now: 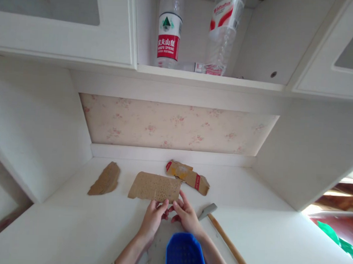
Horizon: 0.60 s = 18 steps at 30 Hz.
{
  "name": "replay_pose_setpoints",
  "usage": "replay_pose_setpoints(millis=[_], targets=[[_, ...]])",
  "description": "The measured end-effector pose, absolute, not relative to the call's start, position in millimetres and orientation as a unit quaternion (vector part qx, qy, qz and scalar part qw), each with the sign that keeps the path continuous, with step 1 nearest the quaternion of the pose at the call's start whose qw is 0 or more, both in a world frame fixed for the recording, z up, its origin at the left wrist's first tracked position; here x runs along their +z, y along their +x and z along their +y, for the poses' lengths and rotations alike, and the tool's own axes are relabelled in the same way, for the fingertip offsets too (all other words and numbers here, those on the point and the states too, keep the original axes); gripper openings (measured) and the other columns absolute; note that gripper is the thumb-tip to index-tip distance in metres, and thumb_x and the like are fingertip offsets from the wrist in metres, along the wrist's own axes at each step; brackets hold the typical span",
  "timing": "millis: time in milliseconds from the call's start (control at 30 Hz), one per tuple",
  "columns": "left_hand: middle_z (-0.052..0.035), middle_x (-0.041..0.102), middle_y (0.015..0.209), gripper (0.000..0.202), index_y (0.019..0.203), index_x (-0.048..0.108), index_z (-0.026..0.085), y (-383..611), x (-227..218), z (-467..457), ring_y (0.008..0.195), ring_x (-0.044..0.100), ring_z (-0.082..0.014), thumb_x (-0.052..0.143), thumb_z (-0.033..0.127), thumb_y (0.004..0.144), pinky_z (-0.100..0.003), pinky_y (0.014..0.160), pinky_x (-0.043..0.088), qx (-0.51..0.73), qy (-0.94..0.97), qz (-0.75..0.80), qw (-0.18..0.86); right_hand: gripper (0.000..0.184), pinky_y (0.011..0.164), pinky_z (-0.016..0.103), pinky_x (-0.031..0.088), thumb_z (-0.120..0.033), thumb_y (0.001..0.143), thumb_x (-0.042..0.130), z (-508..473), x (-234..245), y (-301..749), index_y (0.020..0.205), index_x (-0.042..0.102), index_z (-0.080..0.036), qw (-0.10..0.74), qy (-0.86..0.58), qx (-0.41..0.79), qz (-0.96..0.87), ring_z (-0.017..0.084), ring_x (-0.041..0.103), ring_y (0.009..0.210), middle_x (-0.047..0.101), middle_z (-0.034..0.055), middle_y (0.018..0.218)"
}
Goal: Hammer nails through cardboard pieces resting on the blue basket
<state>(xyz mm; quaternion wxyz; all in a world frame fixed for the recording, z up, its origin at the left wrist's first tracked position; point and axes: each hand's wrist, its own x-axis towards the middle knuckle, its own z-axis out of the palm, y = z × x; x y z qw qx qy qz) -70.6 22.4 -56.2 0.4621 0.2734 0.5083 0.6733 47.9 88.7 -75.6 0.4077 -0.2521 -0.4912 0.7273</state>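
Observation:
My left hand [153, 218] and my right hand [185, 214] meet at the near edge of a flat brown cardboard piece [155, 187] lying on the white desk [71, 221]. The fingertips of both hands touch or pinch that edge, and the fingers are curled together. A blue perforated basket [184, 253] sits just below my wrists. A hammer [218, 228] with a grey head and wooden handle lies right of my right hand.
Another torn cardboard piece [105, 179] lies at the left, and a printed red-and-yellow piece [187, 176] lies behind the middle one. Two plastic water bottles [169, 29] [223, 32] stand on the shelf above. White cabinet walls close in on both sides.

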Motion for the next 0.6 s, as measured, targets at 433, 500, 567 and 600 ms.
replay_pose_setpoints(millis=[433,500,567,600], targets=[[-0.006,0.072,0.09,0.038,0.099,0.059,0.018,-98,-69,29,0.082,0.071,-0.0223,0.077,0.041,0.075,-0.03,0.061,0.055,0.679,0.174,0.413,0.581,0.056,0.041,0.024,0.048,-0.056,0.081,0.068,89,-98,52,0.129,0.047,-0.036,0.443,-0.292,0.697,-0.482,0.01,0.057,0.057,0.054,0.0034,0.108],[-0.0047,0.071,0.087,0.036,0.098,0.059,0.017,-97,-67,27,0.076,0.069,-0.0186,0.077,0.039,0.075,-0.027,0.058,0.053,0.68,0.189,0.406,0.58,0.061,0.047,0.026,0.052,-0.053,0.083,0.068,89,-102,52,0.136,0.04,-0.041,0.457,-0.298,0.661,-0.514,0.013,0.06,0.07,0.045,0.0063,0.129],[-0.0032,0.069,0.084,0.035,0.096,0.06,0.016,-96,-64,25,0.067,0.065,-0.0144,0.078,0.038,0.075,-0.025,0.055,0.051,0.683,0.204,0.4,0.577,0.064,0.059,0.031,0.058,-0.05,0.086,0.065,89,-106,53,0.142,0.035,-0.043,0.464,-0.298,0.632,-0.544,0.016,0.062,0.085,0.03,0.0071,0.146],[-0.0024,0.068,0.082,0.035,0.095,0.061,0.016,-96,-64,25,0.063,0.063,-0.0125,0.078,0.038,0.074,-0.024,0.054,0.05,0.683,0.206,0.399,0.576,0.065,0.068,0.035,0.059,-0.05,0.087,0.064,90,-107,54,0.143,0.033,-0.043,0.464,-0.294,0.627,-0.553,0.019,0.062,0.094,0.023,0.0066,0.152]])
